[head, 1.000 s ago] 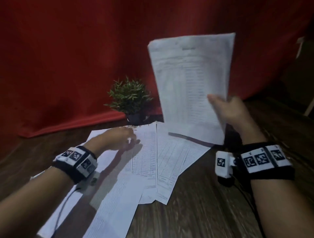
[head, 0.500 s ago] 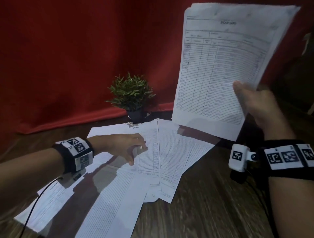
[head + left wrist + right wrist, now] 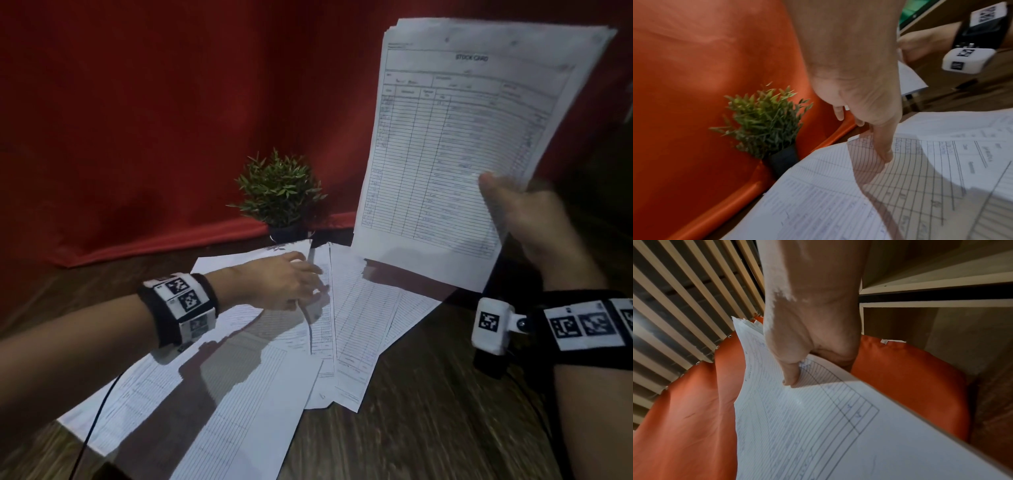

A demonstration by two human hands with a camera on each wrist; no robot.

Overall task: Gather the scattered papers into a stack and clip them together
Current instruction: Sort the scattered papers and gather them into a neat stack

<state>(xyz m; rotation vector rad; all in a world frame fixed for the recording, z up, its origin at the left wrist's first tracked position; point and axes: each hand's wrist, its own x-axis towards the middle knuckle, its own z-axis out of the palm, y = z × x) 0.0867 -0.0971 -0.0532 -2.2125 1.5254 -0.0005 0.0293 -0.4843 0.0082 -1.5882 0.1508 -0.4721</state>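
My right hand (image 3: pixel 496 195) holds a stack of printed forms (image 3: pixel 455 137) upright above the table's right side, thumb on the front sheet. The right wrist view shows the thumb (image 3: pixel 791 374) pressing the stack (image 3: pixel 818 426), with the fingers behind it. Several loose sheets (image 3: pixel 363 329) lie fanned on the wooden table (image 3: pixel 428 428). My left hand (image 3: pixel 308 287) reaches over them and pinches the edge of one sheet (image 3: pixel 317 318), which curls upward. In the left wrist view the fingers (image 3: pixel 881 149) hold that raised edge (image 3: pixel 865 159). No clip is in view.
A small potted plant (image 3: pixel 281 195) stands at the back of the table, just beyond the sheets, against a red cloth backdrop (image 3: pixel 137 120). The plant (image 3: pixel 764 120) is close to my left fingertips. A cable trails from my left wrist over the near sheets.
My right hand has raised the stack higher and to the right. My left hand has slid right across the loose sheets and lifted one sheet's edge.
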